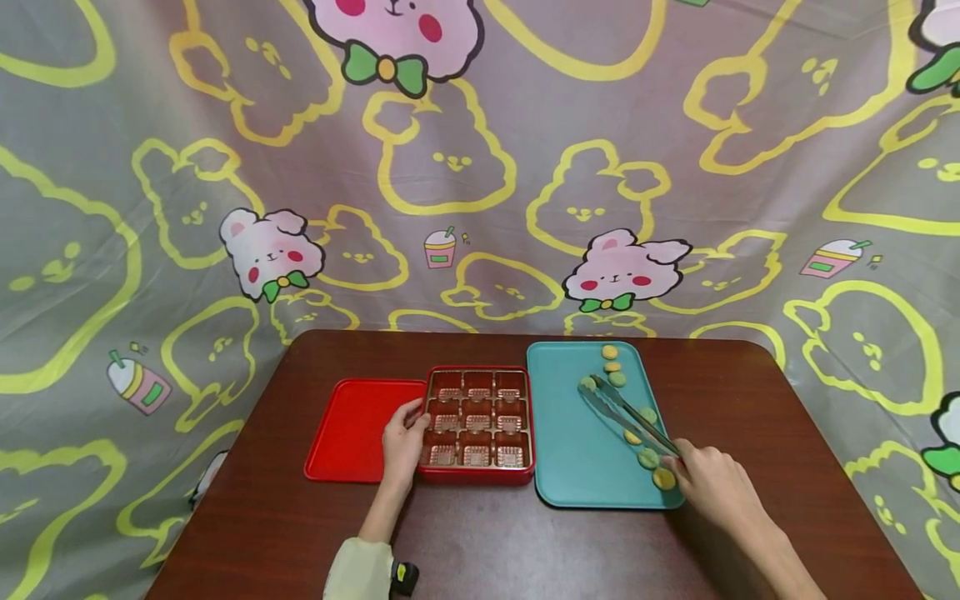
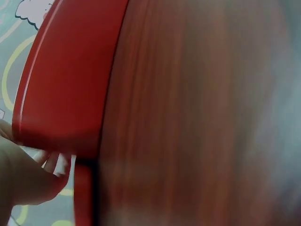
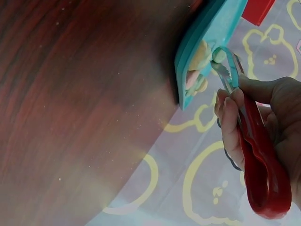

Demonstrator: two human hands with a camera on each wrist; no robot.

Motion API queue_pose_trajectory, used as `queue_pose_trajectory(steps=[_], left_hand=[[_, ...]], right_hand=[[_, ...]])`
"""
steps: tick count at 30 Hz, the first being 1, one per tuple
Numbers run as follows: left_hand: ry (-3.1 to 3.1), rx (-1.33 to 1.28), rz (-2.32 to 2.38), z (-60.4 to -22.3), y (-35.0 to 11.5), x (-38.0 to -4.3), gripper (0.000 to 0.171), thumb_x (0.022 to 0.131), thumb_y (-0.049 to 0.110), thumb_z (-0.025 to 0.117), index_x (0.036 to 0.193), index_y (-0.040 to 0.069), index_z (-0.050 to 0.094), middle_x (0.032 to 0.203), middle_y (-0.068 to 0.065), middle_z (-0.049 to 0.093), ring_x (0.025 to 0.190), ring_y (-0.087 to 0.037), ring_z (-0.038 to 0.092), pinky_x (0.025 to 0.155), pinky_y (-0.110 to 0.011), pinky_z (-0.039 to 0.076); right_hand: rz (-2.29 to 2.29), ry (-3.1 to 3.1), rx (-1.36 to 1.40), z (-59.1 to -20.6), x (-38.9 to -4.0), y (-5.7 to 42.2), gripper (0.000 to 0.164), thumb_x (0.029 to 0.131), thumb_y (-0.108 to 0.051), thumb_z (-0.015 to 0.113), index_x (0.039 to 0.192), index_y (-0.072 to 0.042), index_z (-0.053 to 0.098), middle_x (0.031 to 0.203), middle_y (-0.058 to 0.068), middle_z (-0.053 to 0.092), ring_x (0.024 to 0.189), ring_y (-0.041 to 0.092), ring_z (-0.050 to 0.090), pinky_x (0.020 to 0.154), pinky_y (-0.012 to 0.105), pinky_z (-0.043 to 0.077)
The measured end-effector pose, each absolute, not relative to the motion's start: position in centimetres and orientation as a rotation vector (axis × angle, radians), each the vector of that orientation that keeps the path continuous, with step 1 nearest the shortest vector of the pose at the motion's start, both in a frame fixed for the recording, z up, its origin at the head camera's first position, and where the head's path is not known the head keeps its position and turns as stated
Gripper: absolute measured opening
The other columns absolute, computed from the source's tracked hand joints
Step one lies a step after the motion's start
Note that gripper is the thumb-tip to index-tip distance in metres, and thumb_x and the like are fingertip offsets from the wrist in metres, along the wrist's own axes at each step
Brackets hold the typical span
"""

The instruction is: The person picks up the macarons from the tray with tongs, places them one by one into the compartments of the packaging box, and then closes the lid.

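Observation:
My left hand point(image 1: 403, 442) holds the left side of a red box point(image 1: 476, 477) with a gold divided insert; the box's compartments look bare. In the left wrist view, thumb and fingers are at a corner of that box point(image 2: 70, 80). My right hand point(image 1: 716, 483) grips a pair of tongs point(image 1: 637, 417), whose red handle point(image 3: 263, 160) shows in the right wrist view. The tong tips are around a small green round piece point(image 1: 588, 383), cookie-like, over the teal tray point(image 1: 570, 467). Several other yellow and green round pieces point(image 1: 648, 458) lie along the tray's right side.
Left of the box, a flat red lid or tray point(image 1: 352, 433) lies partly behind the left hand. Everything stands on a dark brown wooden table point(image 1: 480, 550). A patterned cloth point(image 1: 480, 167) with cartoon animals hangs around its back and sides.

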State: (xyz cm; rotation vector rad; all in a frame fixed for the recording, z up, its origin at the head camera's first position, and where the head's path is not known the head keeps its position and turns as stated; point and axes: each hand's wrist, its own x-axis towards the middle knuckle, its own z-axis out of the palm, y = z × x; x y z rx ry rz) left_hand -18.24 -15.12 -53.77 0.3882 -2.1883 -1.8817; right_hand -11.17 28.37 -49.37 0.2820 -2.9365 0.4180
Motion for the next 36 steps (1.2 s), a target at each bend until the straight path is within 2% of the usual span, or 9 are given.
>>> queue_pose_trajectory(steps=[2,6,10,13,17,21,30,36], left_hand=[[-2.231,0.402,-1.891,-53.6,-15.7,-18.4,0.033,0.095,0.003,0.067,0.127,-0.007,0.065,0.118,-0.025,0.070,0.102,-0.024,0.068,0.078,-0.020,0.050],[-2.320,0.406,-1.978,-53.0,-17.0,-18.8,0.033,0.092,0.007,0.072,0.120,-0.008,0.064,0.106,-0.017,0.070,0.090,-0.013,0.062,0.078,-0.026,0.048],[-2.402,0.421,-2.100,-52.3,-18.2,-19.1,0.026,0.092,0.011,0.072,0.109,-0.005,0.061,0.089,-0.006,0.065,0.077,-0.012,0.057,0.068,-0.025,0.049],[-2.507,0.446,-2.157,-51.8,-18.8,-19.5,0.022,0.095,0.016,0.069,0.104,-0.001,0.058,0.084,-0.004,0.061,0.070,-0.013,0.055,0.060,-0.023,0.050],[-2.687,0.447,-2.155,-51.0,-19.4,-20.3,0.026,0.100,0.023,0.064,0.105,-0.001,0.057,0.087,-0.008,0.060,0.069,-0.015,0.056,0.059,-0.024,0.054],[-2.816,0.392,-2.119,-50.3,-19.9,-21.1,0.033,0.102,0.027,0.060,0.107,-0.006,0.060,0.090,-0.012,0.063,0.070,-0.017,0.059,0.062,-0.027,0.058],[-2.901,0.320,-2.107,-50.7,-20.7,-22.2,0.042,0.100,0.035,0.061,0.102,-0.007,0.066,0.085,-0.012,0.065,0.065,-0.019,0.065,0.062,-0.034,0.061],[-2.836,0.303,-2.190,-51.3,-21.1,-22.6,0.041,0.098,0.036,0.063,0.097,-0.005,0.067,0.084,-0.011,0.067,0.067,-0.019,0.065,0.063,-0.035,0.062]], right_hand=[[0.411,-2.933,0.282,-49.2,-11.1,28.4,0.020,0.095,-0.017,0.075,0.095,0.000,0.065,0.058,-0.002,0.044,0.051,0.017,0.043,0.046,0.037,0.038],[0.409,-2.919,0.282,-48.8,-11.1,28.6,0.020,0.095,-0.016,0.075,0.097,0.001,0.065,0.058,0.000,0.048,0.050,0.017,0.045,0.045,0.039,0.040],[0.416,-2.925,0.280,-48.3,-11.1,28.6,0.019,0.095,-0.015,0.075,0.099,0.002,0.066,0.060,0.001,0.051,0.051,0.017,0.045,0.046,0.038,0.040],[0.417,-2.924,0.280,-47.9,-11.2,28.5,0.020,0.095,-0.015,0.074,0.101,0.003,0.066,0.061,0.001,0.052,0.052,0.017,0.045,0.046,0.038,0.039],[0.413,-2.905,0.286,-47.5,-11.2,28.4,0.020,0.095,-0.015,0.075,0.099,0.002,0.066,0.061,0.001,0.050,0.050,0.017,0.044,0.045,0.037,0.039],[0.409,-2.896,0.289,-47.2,-11.1,28.2,0.018,0.095,-0.014,0.074,0.097,0.001,0.065,0.060,0.001,0.049,0.050,0.017,0.044,0.045,0.038,0.039],[0.397,-2.847,0.338,-46.4,-11.0,27.6,0.015,0.094,-0.013,0.074,0.095,-0.002,0.064,0.056,-0.001,0.044,0.049,0.018,0.044,0.044,0.039,0.038],[0.408,-2.832,0.342,-45.8,-10.9,27.0,0.012,0.094,-0.009,0.073,0.096,-0.001,0.065,0.055,-0.004,0.039,0.048,0.016,0.039,0.043,0.036,0.035]])
